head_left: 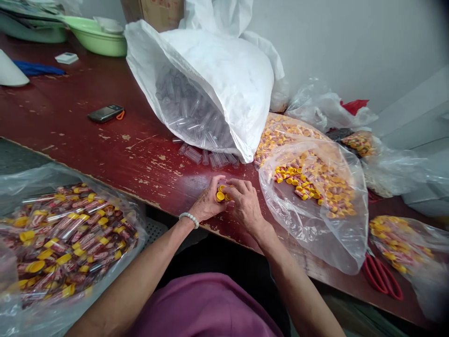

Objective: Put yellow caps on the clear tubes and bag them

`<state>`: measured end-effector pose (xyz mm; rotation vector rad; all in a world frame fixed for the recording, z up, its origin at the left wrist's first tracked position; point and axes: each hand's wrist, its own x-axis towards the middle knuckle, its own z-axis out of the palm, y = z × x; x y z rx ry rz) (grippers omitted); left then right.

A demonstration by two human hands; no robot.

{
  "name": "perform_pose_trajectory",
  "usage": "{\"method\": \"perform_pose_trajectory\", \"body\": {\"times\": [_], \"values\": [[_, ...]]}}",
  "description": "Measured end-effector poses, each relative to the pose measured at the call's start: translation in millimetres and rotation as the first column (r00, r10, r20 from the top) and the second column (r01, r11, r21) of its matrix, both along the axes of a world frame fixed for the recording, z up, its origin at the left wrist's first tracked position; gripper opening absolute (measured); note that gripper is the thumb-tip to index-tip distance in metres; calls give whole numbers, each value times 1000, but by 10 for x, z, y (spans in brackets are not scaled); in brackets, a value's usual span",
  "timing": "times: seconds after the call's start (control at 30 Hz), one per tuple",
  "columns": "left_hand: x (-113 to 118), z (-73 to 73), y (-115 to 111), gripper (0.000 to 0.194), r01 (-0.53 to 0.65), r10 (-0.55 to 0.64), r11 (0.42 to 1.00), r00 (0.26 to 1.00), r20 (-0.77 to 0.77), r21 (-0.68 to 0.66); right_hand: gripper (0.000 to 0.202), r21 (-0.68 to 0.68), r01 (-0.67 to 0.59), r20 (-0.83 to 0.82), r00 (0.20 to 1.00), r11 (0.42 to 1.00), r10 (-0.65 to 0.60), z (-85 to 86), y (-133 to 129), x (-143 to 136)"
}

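Note:
My left hand [209, 202], with a white bead bracelet at the wrist, is closed around several small yellow-capped pieces. Their round yellow caps [220, 196] face me; their bodies are mostly hidden in the fingers. Against them my right hand [246, 205] is closed, its fingertips pinching at a yellow cap. Just beyond the hands, clear plastic tubes [192, 155] spill from a big white woven sack [242, 84]. To the right, an open clear plastic bag [312, 238] holds many yellow-capped pieces [308, 185] with red and white wrapping.
At lower left, a plastic-lined container holds many filled tubes with yellow caps [75, 234]. Red scissors [382, 276] lie at the right beside another bag of yellow-capped pieces [400, 238]. A dark handheld device [106, 113] and a green basin [94, 37] are on the worn red table [140, 135].

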<state>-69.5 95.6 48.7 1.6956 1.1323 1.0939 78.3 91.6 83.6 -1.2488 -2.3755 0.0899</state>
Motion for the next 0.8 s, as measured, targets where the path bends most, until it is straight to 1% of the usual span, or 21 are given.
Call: {"method": "perform_pose_trajectory", "body": {"times": [0.03,0.1,0.17,0.2,0.23,0.27,0.33,0.4,0.47,0.53,0.57,0.6,0.67,0.73,0.8], "values": [[1,3,-2,68,-9,9,1000,1000,0,1,42,-23,-12,-37,999,1000,11,-9,2,12],[0,1,-7,67,-26,26,1000,1000,-3,10,45,-62,-47,-195,980,997,34,-12,9,56],[-9,-11,-11,68,-43,43,999,999,-18,11,49,-64,-32,-370,929,997,6,-7,-6,102],[-17,-21,-10,69,-49,49,999,999,-22,3,50,-53,-9,-417,909,999,-14,-5,-27,114],[-27,-33,-8,69,-52,52,999,999,-14,-8,50,-37,7,-424,906,999,-22,-6,-56,115],[-39,-46,-4,69,-47,48,999,999,9,-16,51,-15,1,-392,920,1000,-7,-10,-92,103],[-65,-70,9,68,-23,25,999,996,83,-30,54,20,-73,-268,961,997,76,-36,-168,42],[-83,-84,19,66,-8,14,999,991,131,-46,53,49,-139,-177,973,989,146,-82,-230,-41],[-84,-80,16,65,-9,18,997,991,132,-71,48,81,-146,-167,973,986,158,-135,-267,-110],[-64,-67,13,70,5,6,996,991,133,-88,46,102,-119,-197,971,988,137,-173,-273,-145],[-50,-61,17,71,18,-6,996,991,133,-87,46,93,-116,-210,969,989,133,-180,-265,-150],[-35,-58,23,69,-4,14,996,993,115,-89,46,63,-122,-225,965,991,133,-177,-253,-148],[-19,-54,26,73,-46,55,994,995,87,-97,50,-51,-147,-270,954,988,128,-149,-240,-120],[-52,-44,-26,74,-88,100,990,989,109,-108,56,-151,-111,-357,933,982,51,-113,-270,-50],[-193,-25,-155,70,-155,178,979,968,179,-134,62,-204,-11,-473,877,979,-89,-114,-338,68]]}}
